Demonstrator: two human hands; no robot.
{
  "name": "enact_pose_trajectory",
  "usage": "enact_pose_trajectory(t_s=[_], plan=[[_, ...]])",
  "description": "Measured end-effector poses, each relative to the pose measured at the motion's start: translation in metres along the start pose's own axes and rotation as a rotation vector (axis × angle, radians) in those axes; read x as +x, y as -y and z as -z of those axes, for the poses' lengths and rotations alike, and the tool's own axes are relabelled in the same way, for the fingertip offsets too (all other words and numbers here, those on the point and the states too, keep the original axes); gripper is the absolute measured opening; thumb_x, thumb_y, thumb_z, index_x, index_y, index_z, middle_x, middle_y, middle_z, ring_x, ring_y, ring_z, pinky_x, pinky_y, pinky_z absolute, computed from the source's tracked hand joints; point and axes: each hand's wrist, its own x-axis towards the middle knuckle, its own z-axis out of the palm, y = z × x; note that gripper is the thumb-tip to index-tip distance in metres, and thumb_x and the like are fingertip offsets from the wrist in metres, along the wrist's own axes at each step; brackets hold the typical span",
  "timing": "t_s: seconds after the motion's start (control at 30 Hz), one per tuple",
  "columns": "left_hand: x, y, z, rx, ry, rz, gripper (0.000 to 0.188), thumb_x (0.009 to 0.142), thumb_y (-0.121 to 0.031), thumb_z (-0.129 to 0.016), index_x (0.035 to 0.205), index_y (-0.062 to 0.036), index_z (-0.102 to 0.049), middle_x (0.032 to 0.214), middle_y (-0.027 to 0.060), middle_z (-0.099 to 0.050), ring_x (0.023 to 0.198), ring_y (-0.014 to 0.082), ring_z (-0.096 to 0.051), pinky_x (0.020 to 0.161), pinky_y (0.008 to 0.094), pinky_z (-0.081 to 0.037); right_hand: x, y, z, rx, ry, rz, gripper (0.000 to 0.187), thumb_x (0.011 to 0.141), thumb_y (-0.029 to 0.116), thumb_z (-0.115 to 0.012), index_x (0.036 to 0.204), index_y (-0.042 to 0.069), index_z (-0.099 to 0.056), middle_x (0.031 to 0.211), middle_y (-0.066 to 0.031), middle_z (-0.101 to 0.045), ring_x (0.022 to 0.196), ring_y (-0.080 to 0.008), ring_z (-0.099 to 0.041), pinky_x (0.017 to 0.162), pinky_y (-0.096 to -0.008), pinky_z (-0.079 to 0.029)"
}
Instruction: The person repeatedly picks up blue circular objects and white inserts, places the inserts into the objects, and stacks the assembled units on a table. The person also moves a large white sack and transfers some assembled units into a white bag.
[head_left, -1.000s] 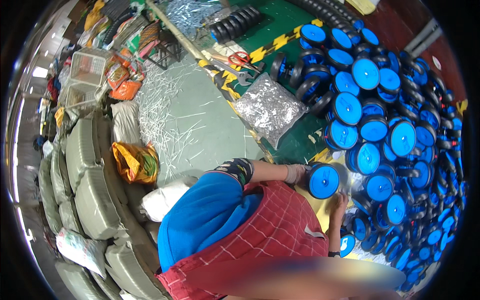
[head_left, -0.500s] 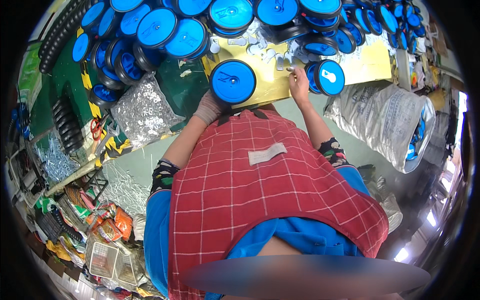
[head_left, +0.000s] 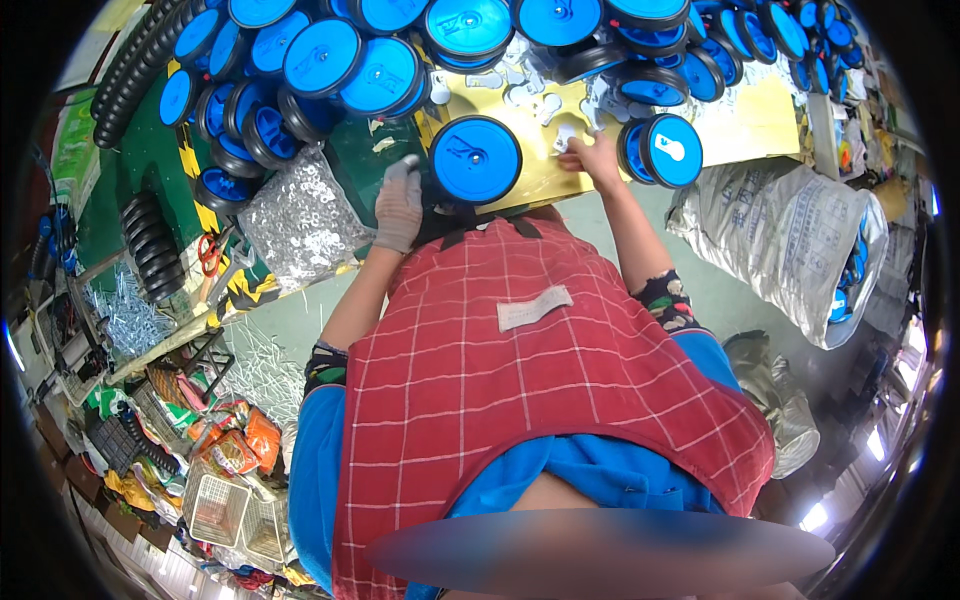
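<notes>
A blue wheel with a black tyre lies flat at the near edge of the yellow sheet. Just left of it, my gloved left hand is raised, holding nothing, its fingers apart from the wheel. My bare right hand is over the sheet, fingers pinched at a pale keyhole-shaped piece; the grip is partly hidden. To its right stands a wheel pair with a white keyhole-shaped mark on the face. Several similar pale pieces lie scattered beyond.
Blue wheels are heaped along the far side. A clear bag of small metal parts, red-handled scissors and stacked black tyres are on the left. A white woven sack stands right; baskets sit lower left.
My left hand has let go of the wheel and drawn back left of it. My right hand has turned, its fingers now pointing left and lower over the yellow sheet.
</notes>
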Motion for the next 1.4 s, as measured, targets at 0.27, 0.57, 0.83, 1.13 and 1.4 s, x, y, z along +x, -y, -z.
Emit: enact_pose_trajectory(t_s=[0.27, 0.57, 0.83, 1.13, 1.4], plan=[[0.050, -0.034, -0.029, -0.334, -0.004, 0.174, 0.043, 0.099, -0.037, -0.054, 0.123, -0.0011, -0.055, 0.105, 0.0209, -0.064, 0.097, 0.0310, -0.062, 0.089, 0.0381, -0.047, -0.007, 0.003, 0.005, -0.941, 0.063, 0.982, 0.031, 0.079, 0.012, -0.069, 0.110, 0.008, -0.066, 0.113, -0.0116, -0.064, 0.110, -0.0318, -0.057, 0.092, -0.0402, -0.048], [0.009, -0.006, -0.052, -0.588, 0.204, 0.066, 0.030, 0.101, -0.021, -0.050, 0.125, -0.0027, -0.054, 0.114, 0.0111, -0.060, 0.109, 0.0229, -0.058, 0.096, 0.0370, -0.048, -0.066, 0.030, -0.024, -0.558, -0.235, 0.781, 0.033, 0.080, 0.009, -0.075, 0.111, 0.004, -0.065, 0.105, -0.0157, -0.068, 0.093, -0.0308, -0.065, 0.083, -0.0380, -0.053], [0.019, -0.047, -0.031, -1.245, 0.349, 0.643, 0.041, 0.096, -0.032, -0.057, 0.127, -0.0057, -0.049, 0.111, 0.0097, -0.059, 0.105, 0.0185, -0.058, 0.091, 0.0335, -0.050, -0.108, 0.054, -0.103, -0.773, 0.079, 1.055, 0.019, 0.077, 0.013, -0.076, 0.095, 0.007, -0.070, 0.103, -0.0066, -0.067, 0.102, -0.0282, -0.059, 0.090, -0.0374, -0.049], [0.022, -0.042, -0.032, -0.516, 0.292, 0.399, 0.045, 0.096, -0.033, -0.059, 0.126, -0.0008, -0.051, 0.107, 0.0139, -0.064, 0.092, 0.0202, -0.062, 0.080, 0.0325, -0.051, -0.054, 0.092, -0.107, -0.939, 0.343, 0.452, 0.098, 0.054, 0.040, -0.089, 0.137, 0.006, -0.048, 0.124, -0.0259, -0.054, 0.112, -0.0417, -0.058, 0.094, -0.0435, -0.049], [0.023, -0.067, -0.015, -0.846, 0.343, 0.405, 0.050, 0.093, -0.030, -0.065, 0.125, 0.0034, -0.049, 0.111, 0.0146, -0.062, 0.097, 0.0168, -0.060, 0.084, 0.0318, -0.051, 0.001, 0.069, -0.055, -0.239, 0.563, 0.161, 0.037, 0.096, 0.038, -0.059, 0.109, 0.004, -0.068, 0.096, -0.0083, -0.068, 0.092, -0.0124, -0.063, 0.073, -0.0294, -0.051]])
